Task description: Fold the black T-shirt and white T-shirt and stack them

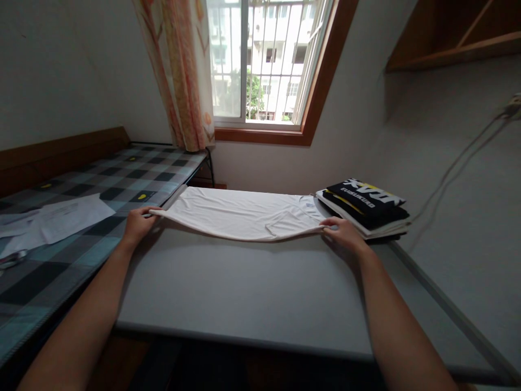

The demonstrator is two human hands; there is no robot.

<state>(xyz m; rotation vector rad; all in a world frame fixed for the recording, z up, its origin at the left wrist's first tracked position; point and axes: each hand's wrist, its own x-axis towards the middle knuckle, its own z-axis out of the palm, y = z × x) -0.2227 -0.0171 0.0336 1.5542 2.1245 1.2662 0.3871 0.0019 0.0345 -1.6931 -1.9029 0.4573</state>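
A white T-shirt [240,212], folded into a long strip, stretches across the far part of the grey table [244,288]. Its near edge is lifted a little and sags in the middle. My left hand [139,224] pinches the near left corner. At the near right corner, my right hand [344,233] grips the cloth between thumb and fingers. A printed patch and a pocket-like outline show near the shirt's right end. Just beyond my right hand stands a stack of folded clothes [366,209], with a black printed shirt on top.
On the left, a bed with a checked sheet [81,179] runs along the table, with papers [61,220] lying on it. A curtain [187,81] hangs by the barred window [268,65]. A wooden shelf [459,51] and a cable [456,168] are on the right wall.
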